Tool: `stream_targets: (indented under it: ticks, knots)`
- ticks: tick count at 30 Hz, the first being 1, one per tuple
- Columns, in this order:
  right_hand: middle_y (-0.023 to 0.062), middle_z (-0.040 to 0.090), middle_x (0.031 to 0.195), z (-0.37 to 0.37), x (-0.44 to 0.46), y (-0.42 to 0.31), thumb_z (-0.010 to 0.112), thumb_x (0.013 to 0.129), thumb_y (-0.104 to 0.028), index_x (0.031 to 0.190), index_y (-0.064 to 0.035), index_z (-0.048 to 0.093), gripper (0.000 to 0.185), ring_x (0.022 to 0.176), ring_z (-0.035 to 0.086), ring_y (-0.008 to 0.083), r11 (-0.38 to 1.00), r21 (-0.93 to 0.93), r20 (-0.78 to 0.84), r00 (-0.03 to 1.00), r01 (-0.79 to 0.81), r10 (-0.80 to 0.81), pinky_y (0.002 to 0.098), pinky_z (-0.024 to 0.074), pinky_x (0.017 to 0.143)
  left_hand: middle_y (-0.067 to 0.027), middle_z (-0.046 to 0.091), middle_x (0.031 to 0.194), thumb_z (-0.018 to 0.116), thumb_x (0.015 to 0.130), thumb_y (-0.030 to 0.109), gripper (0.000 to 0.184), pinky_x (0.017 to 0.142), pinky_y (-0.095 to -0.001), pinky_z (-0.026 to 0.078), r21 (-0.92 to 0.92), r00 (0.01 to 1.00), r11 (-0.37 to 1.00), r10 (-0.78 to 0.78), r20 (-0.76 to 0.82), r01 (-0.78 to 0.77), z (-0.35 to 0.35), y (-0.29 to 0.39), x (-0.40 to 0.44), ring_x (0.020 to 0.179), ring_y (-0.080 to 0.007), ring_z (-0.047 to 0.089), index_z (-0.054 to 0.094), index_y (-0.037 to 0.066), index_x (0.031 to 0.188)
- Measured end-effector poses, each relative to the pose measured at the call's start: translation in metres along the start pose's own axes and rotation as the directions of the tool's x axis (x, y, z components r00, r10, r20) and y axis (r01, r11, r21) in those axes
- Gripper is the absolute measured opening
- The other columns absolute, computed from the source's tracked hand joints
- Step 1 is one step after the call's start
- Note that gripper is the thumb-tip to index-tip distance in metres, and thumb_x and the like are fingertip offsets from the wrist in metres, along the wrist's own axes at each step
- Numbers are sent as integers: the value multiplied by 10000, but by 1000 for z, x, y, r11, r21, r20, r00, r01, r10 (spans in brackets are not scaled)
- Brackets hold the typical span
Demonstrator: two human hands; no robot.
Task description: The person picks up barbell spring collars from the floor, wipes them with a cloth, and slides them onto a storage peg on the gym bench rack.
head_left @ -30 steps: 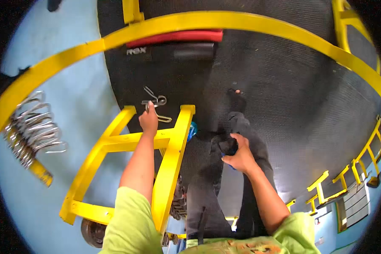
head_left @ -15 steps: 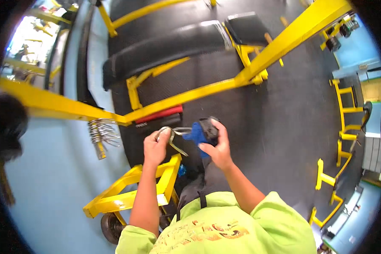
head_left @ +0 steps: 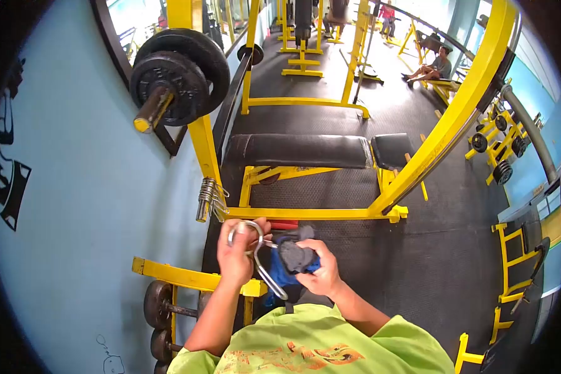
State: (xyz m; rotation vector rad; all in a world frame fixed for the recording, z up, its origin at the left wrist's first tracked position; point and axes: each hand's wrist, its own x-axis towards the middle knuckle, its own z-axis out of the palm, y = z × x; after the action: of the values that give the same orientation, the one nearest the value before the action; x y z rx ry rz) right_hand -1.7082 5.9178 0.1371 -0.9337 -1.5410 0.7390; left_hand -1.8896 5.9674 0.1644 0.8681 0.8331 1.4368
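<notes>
My left hand (head_left: 235, 255) is closed on a silver spring collar (head_left: 260, 265), whose ring shows over the thumb and whose prongs point right and down. Close beside it, my right hand (head_left: 323, 271) grips a bundled dark grey and blue cloth (head_left: 293, 255). One prong of the collar reaches to the cloth; whether they touch I cannot tell. Several more spring collars (head_left: 209, 198) hang on a peg of the yellow rack, ahead and to the left.
Ahead stands a yellow rack (head_left: 305, 214) with a black bench (head_left: 305, 151). Weight plates (head_left: 168, 87) sit on its upper left peg. Dumbbells (head_left: 158, 304) lie on a lower-left rack. A seated person (head_left: 441, 65) is at the back right.
The view has tilted up from the floor to the rack and bench. My hands have come together; the collar is now beside the cloth in my right hand.
</notes>
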Motion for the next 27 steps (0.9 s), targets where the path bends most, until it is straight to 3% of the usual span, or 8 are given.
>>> stream_targets:
  ticks: [3,5,9,12,15,19,23,27]
  knots:
    - [106,593,1035,-2,10,-22,686,558,-25,1073,4,559,531,969,570,203,983,176,165,986,-47,18,296,424,884,-153,616,881,428,968,322,221,703,-425,546,-121,998,991,52,-32,-56,-10,30,-12,696,-240,640,409,102,971]
    - [112,598,1028,-20,9,-31,613,565,-66,1072,-17,562,512,939,590,214,961,252,87,986,116,-142,291,430,874,-145,619,860,406,972,358,249,671,-420,550,-150,988,985,62,-140,-83,-8,51,-19,671,-213,634,417,110,995]
    - [156,557,1087,-39,9,-94,585,640,-37,1263,-26,377,657,990,562,236,802,591,-259,962,88,85,348,447,873,-121,616,863,396,968,394,380,683,-374,545,-137,965,967,190,-180,-216,0,82,-30,681,-188,620,391,108,1219]
    - [189,472,1210,-35,1,-80,642,713,-105,1353,-37,313,723,1100,497,298,981,100,49,984,167,-173,409,389,954,-114,599,898,401,968,386,397,691,-355,533,-144,979,971,181,-93,-193,24,77,-39,698,-179,603,397,99,1241]
    - [208,444,1219,-8,-3,-86,691,679,-126,1306,-44,429,684,1091,472,379,770,-552,261,944,319,-203,419,382,964,-121,596,879,443,961,343,297,646,-336,515,-138,978,970,192,-80,-202,39,61,-42,691,-183,597,489,91,1111]
    - [179,560,927,-20,-23,-55,666,630,-70,1204,-64,511,595,867,544,380,877,-448,-65,973,171,-223,412,474,780,-99,604,841,464,956,323,236,625,-326,513,-283,998,958,19,-56,-35,44,47,-48,681,-185,599,491,98,1025]
    - [135,591,883,-26,-11,-69,663,606,-97,998,-36,545,414,814,592,345,761,-648,50,999,38,-7,400,488,690,-86,613,848,482,956,253,200,660,-279,493,22,993,996,90,74,-91,72,20,-55,696,-150,605,512,62,1007]
    - [130,590,830,-23,0,-74,674,617,-128,992,-35,547,407,794,597,334,729,-677,153,988,101,5,404,490,693,-86,613,861,495,953,253,209,675,-271,498,32,980,997,65,190,-73,74,23,-44,699,-132,595,522,49,994]
